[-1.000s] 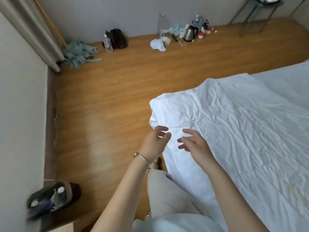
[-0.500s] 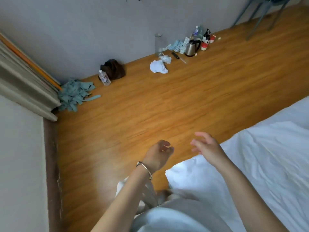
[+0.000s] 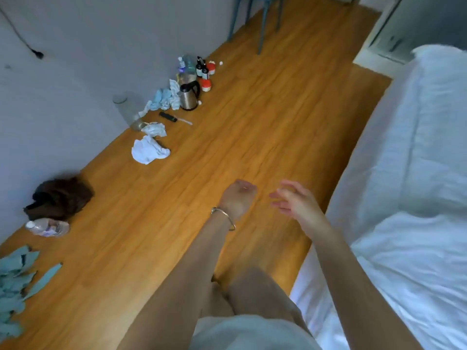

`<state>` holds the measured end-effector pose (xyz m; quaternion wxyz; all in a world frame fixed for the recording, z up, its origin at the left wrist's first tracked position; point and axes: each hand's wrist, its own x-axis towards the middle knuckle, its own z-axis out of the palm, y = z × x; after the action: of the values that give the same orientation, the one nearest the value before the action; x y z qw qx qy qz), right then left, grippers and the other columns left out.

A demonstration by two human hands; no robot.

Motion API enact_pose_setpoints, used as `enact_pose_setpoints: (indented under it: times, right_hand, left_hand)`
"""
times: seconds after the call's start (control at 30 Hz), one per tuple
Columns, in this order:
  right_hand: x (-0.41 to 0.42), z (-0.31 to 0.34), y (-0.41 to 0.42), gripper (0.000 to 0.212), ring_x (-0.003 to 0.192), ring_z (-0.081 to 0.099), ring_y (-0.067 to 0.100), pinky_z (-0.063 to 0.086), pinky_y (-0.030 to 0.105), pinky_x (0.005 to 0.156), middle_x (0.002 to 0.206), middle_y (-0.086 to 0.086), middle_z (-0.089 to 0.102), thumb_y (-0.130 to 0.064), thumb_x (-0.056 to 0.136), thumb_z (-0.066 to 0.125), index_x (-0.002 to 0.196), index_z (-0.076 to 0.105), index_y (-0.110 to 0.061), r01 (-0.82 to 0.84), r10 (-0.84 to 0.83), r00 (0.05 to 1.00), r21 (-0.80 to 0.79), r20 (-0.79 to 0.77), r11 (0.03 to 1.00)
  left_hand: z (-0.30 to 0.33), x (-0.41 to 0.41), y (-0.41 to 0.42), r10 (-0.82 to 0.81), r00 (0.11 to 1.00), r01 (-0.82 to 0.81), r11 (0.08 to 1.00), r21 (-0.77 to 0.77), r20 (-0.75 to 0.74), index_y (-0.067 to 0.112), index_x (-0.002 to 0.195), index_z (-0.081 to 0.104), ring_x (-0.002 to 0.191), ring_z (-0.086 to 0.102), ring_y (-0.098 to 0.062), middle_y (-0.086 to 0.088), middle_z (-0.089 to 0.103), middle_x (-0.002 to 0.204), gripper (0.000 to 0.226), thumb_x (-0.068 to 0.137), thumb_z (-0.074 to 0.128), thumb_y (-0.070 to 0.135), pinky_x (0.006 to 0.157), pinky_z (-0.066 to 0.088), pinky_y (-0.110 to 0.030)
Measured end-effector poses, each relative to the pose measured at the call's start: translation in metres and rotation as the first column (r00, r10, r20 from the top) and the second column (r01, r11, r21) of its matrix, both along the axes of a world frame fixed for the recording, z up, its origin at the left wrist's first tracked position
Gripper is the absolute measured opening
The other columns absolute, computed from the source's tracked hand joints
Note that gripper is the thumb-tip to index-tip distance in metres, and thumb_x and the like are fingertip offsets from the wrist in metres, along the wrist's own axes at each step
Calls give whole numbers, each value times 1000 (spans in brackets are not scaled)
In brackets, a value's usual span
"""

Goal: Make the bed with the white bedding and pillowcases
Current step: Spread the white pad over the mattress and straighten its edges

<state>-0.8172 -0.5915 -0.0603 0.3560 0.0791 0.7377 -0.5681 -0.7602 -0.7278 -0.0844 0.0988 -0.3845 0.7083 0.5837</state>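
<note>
The bed with its white bedding (image 3: 414, 173) fills the right side of the view, the sheet wrinkled and hanging down the bed's near side. My left hand (image 3: 237, 198), with a bracelet on the wrist, hovers over the wooden floor, fingers loosely curled and holding nothing. My right hand (image 3: 295, 200) is beside it, fingers spread and relaxed, empty, just left of the bed's edge. Neither hand touches the bedding. No pillowcase is clearly visible.
Along the wall lie a crumpled white cloth (image 3: 150, 150), a metal kettle (image 3: 189, 96), small bottles (image 3: 202, 69), a remote (image 3: 168, 116), a dark bag (image 3: 59, 195), a plastic bottle (image 3: 46, 227) and teal scraps (image 3: 15, 281). Chair legs (image 3: 260, 24) stand at the back. My legs are below.
My view has swung left and away from the bed. Both hands have left the white sheet's corner and now hang over the floor, empty.
</note>
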Motion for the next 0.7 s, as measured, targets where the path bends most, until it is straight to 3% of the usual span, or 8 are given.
enact_pose_setpoints:
  times: [0.07, 0.13, 0.23, 0.33, 0.43, 0.53, 0.7]
  right_hand:
    - [-43, 2, -5, 31, 85, 65, 26, 51, 31, 76, 109, 17, 69, -12, 97, 51, 129, 51, -10, 120, -120, 993, -1, 4, 993]
    - [-83, -5, 0, 32, 79, 67, 21, 51, 36, 85, 104, 10, 70, -13, 96, 52, 128, 51, -12, 195, -195, 981, 13, -9, 981]
    - [-148, -20, 21, 32, 72, 70, 11, 54, 21, 70, 95, 3, 71, -17, 95, 55, 127, 52, -17, 216, -213, 974, 41, -72, 976]
    - [-232, -16, 45, 33, 74, 68, 9, 48, 10, 57, 96, 2, 69, -18, 94, 57, 127, 50, -16, 184, -176, 979, 69, -107, 981]
    - [-324, 1, 65, 30, 85, 66, 11, 46, 7, 55, 101, 3, 67, -20, 97, 54, 126, 53, -14, 172, -157, 976, 88, -153, 981]
    - [-409, 8, 75, 30, 91, 67, 15, 47, 7, 58, 106, 6, 68, -21, 99, 52, 127, 56, -13, 210, -190, 965, 97, -179, 973]
    - [-547, -13, 76, 27, 82, 67, 15, 45, 7, 55, 106, 11, 69, -16, 99, 51, 125, 57, -9, 222, -213, 972, 97, -101, 970]
  left_hand:
    - [1, -61, -4, -114, 993, 114, 993, 23, 1, 15, 101, 61, 87, 63, -25, -9, 68, 101, 15, 94, 52, 26, 67, 42, -24]
    - [-1, -115, 2, -239, 971, 238, 971, 28, 7, 12, 105, 63, 95, 65, -26, -8, 67, 104, 19, 94, 51, 23, 71, 42, -27]
    - [-7, -194, 19, -356, 934, 357, 931, 72, -36, 18, 88, 61, 88, 63, -23, -5, 63, 92, 12, 92, 50, 18, 69, 41, -27]
    - [-8, -275, 33, -431, 902, 432, 896, 106, -31, 21, 92, 61, 86, 65, -20, -5, 68, 94, 11, 94, 51, 20, 75, 46, -29]
    - [-4, -361, 36, -492, 871, 490, 866, 95, -7, 28, 91, 61, 90, 67, -22, -5, 71, 97, 10, 95, 52, 24, 84, 51, -42]
    - [0, -450, 37, -496, 868, 496, 863, 95, -19, 26, 93, 61, 82, 66, -14, 2, 70, 94, 11, 96, 51, 22, 87, 50, -39]
    - [-10, -608, 40, -532, 845, 534, 840, 98, -46, 26, 92, 60, 79, 65, -11, 6, 69, 93, 11, 97, 51, 23, 88, 50, -37]
